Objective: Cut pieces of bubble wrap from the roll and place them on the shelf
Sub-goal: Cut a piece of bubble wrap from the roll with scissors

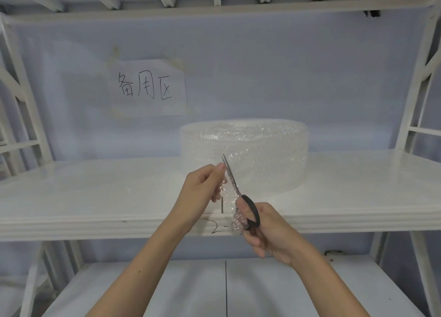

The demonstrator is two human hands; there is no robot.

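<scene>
Nearest the camera, 2 bare forearms rise from the bottom edge, their elbows cut off. The right hand (265, 231) grips the black handles of the scissors (241, 197), its fingers curled through and around the loops, so most of the handle is hidden. The blades point up and away, nearly closed, along a strip of bubble wrap (229, 192). The left hand (202, 188) pinches the upper edge of that strip between thumb and forefinger, with the other fingers curled below. The strip is clear and crumpled, and its outline is hard to make out; its lower end hangs past the front lip of the shelf (95, 197) beside the right hand, covering part of a black handwritten mark there.

Behind the hands, the roll of bubble wrap (245, 154) stands on end on the white shelf, near its middle. A lower white shelf board (143, 290) shows beneath the arms. Further back, a paper sign (146, 87) with 3 handwritten characters is taped to the pale wall. White frame uprights stand at both sides, with crossbars overhead.
</scene>
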